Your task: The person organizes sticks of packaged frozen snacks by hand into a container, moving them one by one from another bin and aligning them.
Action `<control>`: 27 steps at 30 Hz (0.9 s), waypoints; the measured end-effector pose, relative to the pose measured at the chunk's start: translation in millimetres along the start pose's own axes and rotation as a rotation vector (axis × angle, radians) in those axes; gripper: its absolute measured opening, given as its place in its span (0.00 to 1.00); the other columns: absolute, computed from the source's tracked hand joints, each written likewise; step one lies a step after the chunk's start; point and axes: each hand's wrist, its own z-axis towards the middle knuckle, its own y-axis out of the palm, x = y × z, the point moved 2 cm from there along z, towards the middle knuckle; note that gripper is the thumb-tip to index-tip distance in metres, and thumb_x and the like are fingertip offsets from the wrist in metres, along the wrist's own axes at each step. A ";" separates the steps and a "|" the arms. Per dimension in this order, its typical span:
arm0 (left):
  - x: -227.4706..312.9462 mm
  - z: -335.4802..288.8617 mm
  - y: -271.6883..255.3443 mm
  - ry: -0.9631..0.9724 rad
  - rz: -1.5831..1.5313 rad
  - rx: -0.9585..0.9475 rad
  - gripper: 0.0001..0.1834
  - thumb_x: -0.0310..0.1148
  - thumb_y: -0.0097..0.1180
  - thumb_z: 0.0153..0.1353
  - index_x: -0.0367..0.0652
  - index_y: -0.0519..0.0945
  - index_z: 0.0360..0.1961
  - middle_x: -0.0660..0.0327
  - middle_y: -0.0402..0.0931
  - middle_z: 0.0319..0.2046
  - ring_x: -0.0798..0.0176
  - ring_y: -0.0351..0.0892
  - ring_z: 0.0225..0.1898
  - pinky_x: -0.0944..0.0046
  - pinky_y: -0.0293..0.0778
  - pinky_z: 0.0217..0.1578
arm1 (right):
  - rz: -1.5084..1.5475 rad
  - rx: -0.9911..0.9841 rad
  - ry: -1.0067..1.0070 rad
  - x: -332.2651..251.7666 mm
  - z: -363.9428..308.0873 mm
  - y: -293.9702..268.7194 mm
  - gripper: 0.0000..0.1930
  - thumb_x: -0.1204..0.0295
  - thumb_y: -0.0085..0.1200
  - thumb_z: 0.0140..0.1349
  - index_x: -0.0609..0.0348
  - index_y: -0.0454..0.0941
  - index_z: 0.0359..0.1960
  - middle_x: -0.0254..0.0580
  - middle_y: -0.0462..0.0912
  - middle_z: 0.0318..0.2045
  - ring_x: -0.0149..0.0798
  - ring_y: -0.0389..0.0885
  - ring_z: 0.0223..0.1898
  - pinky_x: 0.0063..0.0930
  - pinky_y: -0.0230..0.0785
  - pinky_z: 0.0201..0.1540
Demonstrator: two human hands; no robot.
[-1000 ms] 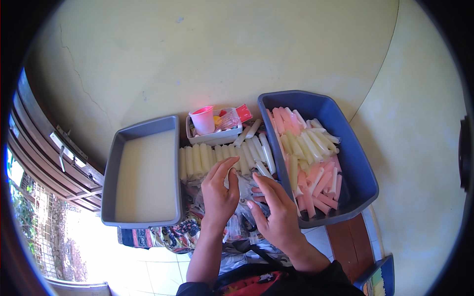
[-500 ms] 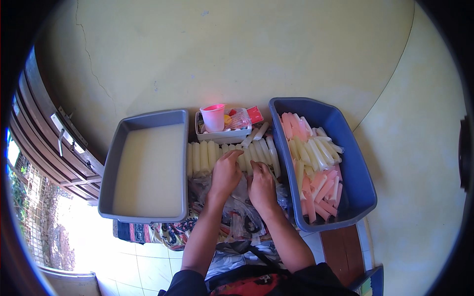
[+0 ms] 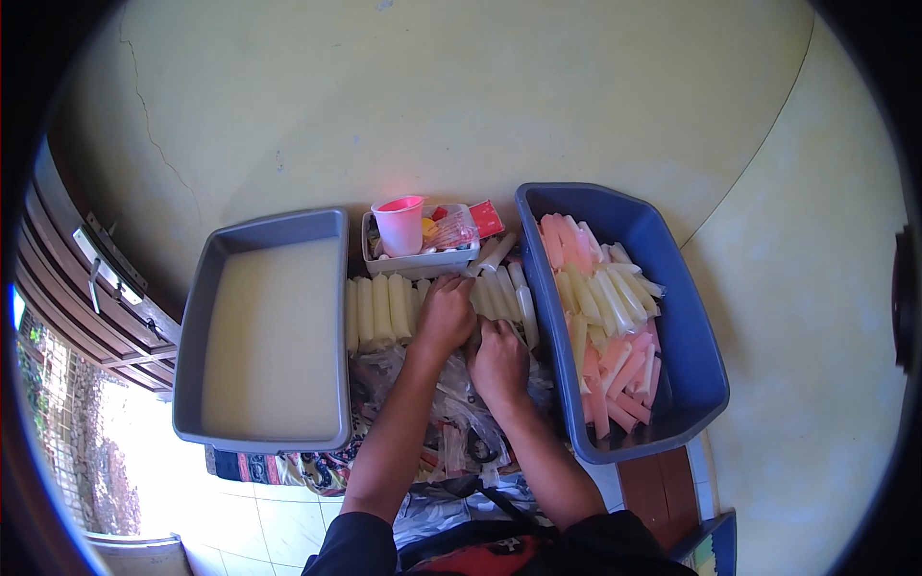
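A row of pale yellow filled plastic tubes (image 3: 389,307), like ice pops, lies side by side between two basins. My left hand (image 3: 448,312) is over the middle of this row, its fingers curled together at the tubes' far ends. Close beside it and a little nearer, my right hand (image 3: 500,360) is closed at the tubes' near ends. Whatever is pinched in the fingers is hidden by the hands. Loose clear plastic bags (image 3: 447,398) lie under my wrists.
A grey basin (image 3: 338,374) of milky liquid stands left. The blue-grey basin (image 3: 696,355) at right holds pink, white and yellow filled tubes. Behind the row, a white tray (image 3: 418,264) holds a pink cup (image 3: 400,230) and small items. Patterned cloth (image 3: 322,470) hangs below.
My hands have drawn closer together and curled in more at the row. The whole view has shifted slightly; the basins and tray stand as before.
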 end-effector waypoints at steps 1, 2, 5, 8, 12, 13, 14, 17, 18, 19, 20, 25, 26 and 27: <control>0.3 0.1 1.6 -0.001 0.022 0.013 0.21 0.22 0.56 0.54 0.28 0.86 0.50 0.38 0.86 0.47 0.35 0.81 0.57 0.43 0.73 0.66 | -0.001 -0.004 0.001 1.8 0.2 1.5 0.21 0.72 0.67 0.62 0.63 0.82 0.57 0.59 0.84 0.44 0.63 0.88 0.46 0.53 0.82 0.49; 0.9 -1.8 2.7 -0.005 0.022 0.012 0.21 0.22 0.56 0.54 0.28 0.86 0.50 0.38 0.86 0.47 0.35 0.81 0.57 0.43 0.73 0.66 | 0.009 0.002 0.000 4.7 0.3 3.9 0.21 0.72 0.67 0.61 0.63 0.83 0.57 0.59 0.85 0.44 0.63 0.88 0.46 0.52 0.82 0.50; 4.2 -1.6 1.5 -0.026 -0.009 0.000 0.22 0.22 0.56 0.54 0.28 0.86 0.50 0.38 0.86 0.47 0.35 0.80 0.57 0.42 0.71 0.68 | 0.045 0.039 -0.014 11.5 3.3 7.7 0.22 0.73 0.69 0.60 0.63 0.83 0.56 0.59 0.85 0.43 0.63 0.88 0.47 0.52 0.82 0.50; 5.3 -3.4 -7.3 -0.011 -0.012 -0.001 0.21 0.22 0.55 0.55 0.31 0.86 0.51 0.41 0.85 0.48 0.36 0.80 0.57 0.40 0.68 0.69 | 0.100 0.084 -0.046 12.8 3.6 9.7 0.23 0.74 0.71 0.58 0.64 0.84 0.56 0.60 0.85 0.44 0.63 0.88 0.47 0.51 0.81 0.51; 24.5 -1.8 -27.5 -0.082 -0.026 0.004 0.22 0.22 0.55 0.56 0.36 0.87 0.52 0.44 0.82 0.51 0.38 0.80 0.56 0.38 0.69 0.67 | 0.189 0.138 -0.050 7.2 -2.7 -4.7 0.24 0.77 0.73 0.53 0.65 0.86 0.54 0.59 0.87 0.45 0.63 0.88 0.47 0.51 0.81 0.53; 29.6 -1.1 -34.4 -0.125 -0.058 -0.002 0.22 0.21 0.54 0.57 0.37 0.87 0.53 0.45 0.81 0.52 0.38 0.81 0.55 0.39 0.71 0.65 | 0.190 0.146 -0.048 5.8 -4.7 -9.7 0.24 0.77 0.73 0.53 0.65 0.86 0.54 0.59 0.87 0.45 0.63 0.88 0.47 0.51 0.81 0.53; 36.0 -0.3 -41.4 -0.116 -0.058 -0.004 0.22 0.21 0.54 0.57 0.37 0.87 0.53 0.45 0.81 0.52 0.38 0.81 0.55 0.39 0.71 0.65 | 0.198 0.164 -0.065 5.0 -6.9 -15.5 0.25 0.78 0.74 0.52 0.64 0.86 0.55 0.58 0.87 0.45 0.62 0.88 0.46 0.50 0.81 0.52; 54.6 0.6 -62.4 -0.159 -0.293 0.013 0.23 0.19 0.51 0.57 0.34 0.86 0.54 0.44 0.80 0.53 0.37 0.81 0.54 0.43 0.75 0.59 | 0.219 0.201 -0.087 -6.6 -12.0 -37.9 0.27 0.78 0.76 0.52 0.64 0.86 0.57 0.57 0.87 0.45 0.60 0.89 0.46 0.47 0.83 0.49; 63.2 -1.0 -73.6 -0.121 -0.271 0.059 0.24 0.17 0.50 0.57 0.33 0.85 0.54 0.44 0.80 0.53 0.37 0.81 0.54 0.45 0.76 0.58 | 0.237 0.205 -0.101 -14.6 -14.9 -46.0 0.27 0.78 0.77 0.53 0.63 0.86 0.57 0.56 0.87 0.45 0.59 0.89 0.45 0.45 0.83 0.47; 74.3 -0.3 -81.4 -0.082 -0.257 0.098 0.25 0.16 0.48 0.57 0.32 0.85 0.55 0.43 0.79 0.53 0.37 0.81 0.54 0.48 0.78 0.56 | 0.235 0.217 -0.093 -18.7 -18.2 -53.3 0.27 0.78 0.77 0.53 0.63 0.86 0.57 0.56 0.87 0.45 0.59 0.89 0.45 0.45 0.83 0.47; 85.6 1.0 -88.8 -0.071 -0.261 0.090 0.25 0.16 0.48 0.57 0.32 0.85 0.55 0.43 0.79 0.53 0.37 0.81 0.54 0.48 0.78 0.56 | 0.265 0.243 -0.118 -23.6 -21.8 -61.1 0.27 0.78 0.77 0.53 0.63 0.86 0.58 0.55 0.87 0.45 0.57 0.89 0.45 0.44 0.84 0.46; 143.1 3.1 -136.6 -0.095 -0.342 0.141 0.28 0.15 0.48 0.56 0.32 0.85 0.58 0.46 0.80 0.55 0.45 0.83 0.55 0.54 0.78 0.54 | 0.336 0.342 -0.172 -47.8 -44.6 -108.8 0.28 0.78 0.77 0.54 0.62 0.85 0.59 0.51 0.87 0.46 0.54 0.90 0.44 0.41 0.84 0.46; 154.1 3.6 -144.8 -0.091 -0.340 0.135 0.28 0.15 0.48 0.56 0.32 0.85 0.58 0.46 0.80 0.55 0.45 0.83 0.55 0.54 0.78 0.54 | 0.344 0.347 -0.177 -51.1 -48.3 -118.8 0.28 0.78 0.77 0.54 0.62 0.85 0.59 0.51 0.87 0.46 0.53 0.90 0.44 0.41 0.84 0.46; 168.6 7.0 -149.8 -0.067 -0.368 0.145 0.27 0.15 0.48 0.56 0.33 0.86 0.57 0.49 0.80 0.56 0.51 0.82 0.53 0.57 0.77 0.55 | 0.339 0.358 -0.177 -51.2 -52.3 -132.4 0.28 0.78 0.77 0.54 0.62 0.85 0.60 0.50 0.87 0.47 0.53 0.90 0.45 0.41 0.84 0.47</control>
